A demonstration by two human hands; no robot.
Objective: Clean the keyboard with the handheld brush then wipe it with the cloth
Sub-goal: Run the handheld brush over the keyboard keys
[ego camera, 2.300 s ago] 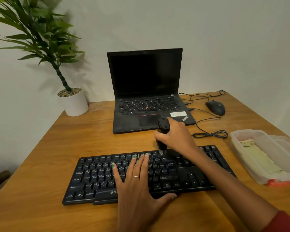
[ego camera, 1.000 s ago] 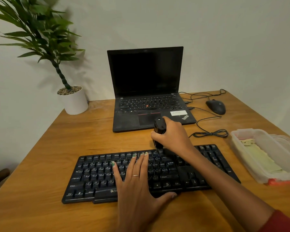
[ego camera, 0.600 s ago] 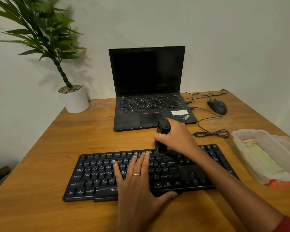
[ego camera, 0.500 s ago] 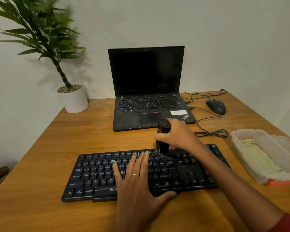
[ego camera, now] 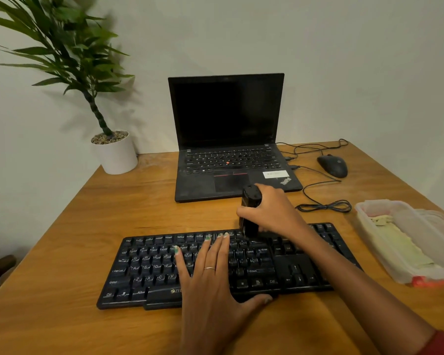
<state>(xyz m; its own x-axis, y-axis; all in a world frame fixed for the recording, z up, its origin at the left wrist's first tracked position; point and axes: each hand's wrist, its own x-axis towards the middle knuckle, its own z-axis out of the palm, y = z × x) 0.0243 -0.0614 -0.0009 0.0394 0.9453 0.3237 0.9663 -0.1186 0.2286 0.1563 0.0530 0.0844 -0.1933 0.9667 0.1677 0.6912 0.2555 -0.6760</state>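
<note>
A black keyboard (ego camera: 151, 267) lies across the near part of the wooden desk. My left hand (ego camera: 213, 285) rests flat on its middle keys, fingers spread, holding nothing. My right hand (ego camera: 272, 213) is closed around a black handheld brush (ego camera: 250, 208), held upright with its lower end on the keyboard's top row, right of centre. The bristles are hidden by the brush body. A pale yellow-green cloth (ego camera: 405, 244) lies inside a clear plastic container (ego camera: 369, 208) at the right edge.
An open black laptop (ego camera: 226, 129) stands behind the keyboard. A black mouse (ego camera: 332, 165) and its coiled cable (ego camera: 323, 207) lie to the right of it. A white pot with a green plant (ego camera: 116, 155) stands at the back left.
My right hand has kept the brush on the top row, shifting it slightly left and right over the keys. The left hand has stayed flat on the keyboard.
</note>
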